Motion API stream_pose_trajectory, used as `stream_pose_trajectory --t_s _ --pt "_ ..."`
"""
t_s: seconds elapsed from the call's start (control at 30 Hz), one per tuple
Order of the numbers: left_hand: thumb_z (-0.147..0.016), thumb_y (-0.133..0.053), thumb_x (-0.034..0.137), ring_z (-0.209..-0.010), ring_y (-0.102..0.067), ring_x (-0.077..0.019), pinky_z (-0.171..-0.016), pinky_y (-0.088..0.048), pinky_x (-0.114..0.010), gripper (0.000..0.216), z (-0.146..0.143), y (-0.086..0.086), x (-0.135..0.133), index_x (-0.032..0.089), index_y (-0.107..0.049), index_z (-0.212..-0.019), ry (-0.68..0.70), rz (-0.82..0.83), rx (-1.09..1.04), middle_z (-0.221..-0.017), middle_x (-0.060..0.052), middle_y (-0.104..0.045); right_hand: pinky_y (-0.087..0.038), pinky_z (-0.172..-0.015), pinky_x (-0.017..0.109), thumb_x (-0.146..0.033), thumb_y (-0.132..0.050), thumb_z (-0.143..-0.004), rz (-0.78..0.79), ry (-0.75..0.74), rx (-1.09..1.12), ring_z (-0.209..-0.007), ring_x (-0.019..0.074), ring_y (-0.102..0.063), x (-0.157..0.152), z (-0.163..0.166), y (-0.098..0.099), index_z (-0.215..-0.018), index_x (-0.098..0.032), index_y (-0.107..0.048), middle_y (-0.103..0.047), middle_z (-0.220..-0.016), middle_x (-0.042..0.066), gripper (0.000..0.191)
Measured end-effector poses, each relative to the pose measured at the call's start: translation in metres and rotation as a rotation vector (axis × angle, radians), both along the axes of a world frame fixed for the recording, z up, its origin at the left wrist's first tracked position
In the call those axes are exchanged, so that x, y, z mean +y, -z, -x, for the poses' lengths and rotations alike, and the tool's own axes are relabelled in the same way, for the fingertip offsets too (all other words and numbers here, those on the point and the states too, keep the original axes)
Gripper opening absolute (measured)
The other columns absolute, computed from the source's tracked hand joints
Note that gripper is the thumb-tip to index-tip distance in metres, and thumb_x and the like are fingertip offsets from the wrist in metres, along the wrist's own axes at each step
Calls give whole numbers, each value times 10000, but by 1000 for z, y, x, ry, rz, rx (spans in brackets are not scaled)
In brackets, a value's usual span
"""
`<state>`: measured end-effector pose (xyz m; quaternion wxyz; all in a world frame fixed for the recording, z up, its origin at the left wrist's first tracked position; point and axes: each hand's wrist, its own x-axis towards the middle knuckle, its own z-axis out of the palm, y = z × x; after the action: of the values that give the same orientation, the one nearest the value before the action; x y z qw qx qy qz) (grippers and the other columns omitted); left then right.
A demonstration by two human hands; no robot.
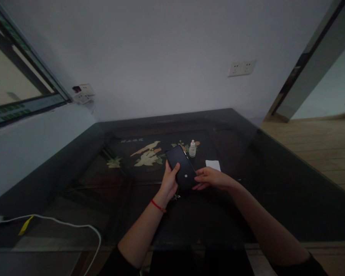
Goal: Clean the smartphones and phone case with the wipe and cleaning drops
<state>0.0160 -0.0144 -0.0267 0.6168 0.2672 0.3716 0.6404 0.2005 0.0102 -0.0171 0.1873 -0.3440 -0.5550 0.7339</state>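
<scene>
While my left hand (169, 184) clasps the phone (185, 167), my right hand (212, 178), fingers loosely parted, meets its edge, likely steadying it.

Black phone (184, 170) in left hand (169, 182), right hand (212, 177) at its edge, bottle (192, 150) (white) beyond — dark tabletop (278, 191)
</scene>
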Motion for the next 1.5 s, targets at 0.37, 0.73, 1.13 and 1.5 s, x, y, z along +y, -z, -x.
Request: stream_pose_trajectory --t_s 0.37,0.73,1.13,1.5 --pt "-719 -751 271 -957 -614 -149 -896 -504 -327 648 4 0 2 313 -435 -1282 64 14 -16 -1182 -16 -616 -574 -672 232 -435 -764 -694 -30 26 -53 -778 183 -728 3 1 6 -798 -119 -581 -716 -839 77 379" --pt "-695 -775 309 -1001 -613 -166 -930 -482 -339 701 4 2 2 330 -427 -1304 62 16 -13 -1230 -23 -608 -561 -640 251 -493 -767 -659 -55 52 -90 -749 206 -728 6 3 15 -720 -156 -496 -681 -726 43 437" --pt "-679 -773 271 -1028 -619 -207 -942 -482 -366 793 6 -8 1 282 -384 -1369 152 3 57 -1218 -59 -620 -553 -586 257 -443 -697 -772 -132 121 -182 -661 163 -697 9 -4 0 -910 -134 -616 -720 -801 80 347" --pt "-731 -739 244 -1349 -394 -254 -1114 -327 -378 938 -13 -8 -19 309 -199 -1496 410 -56 161 -1489 -49 -411 -517 -708 299 -490 -673 -757 -151 563 146 -783 175 -652 13 -2 -4 -970 -151 -696 -713 -889 82 401"
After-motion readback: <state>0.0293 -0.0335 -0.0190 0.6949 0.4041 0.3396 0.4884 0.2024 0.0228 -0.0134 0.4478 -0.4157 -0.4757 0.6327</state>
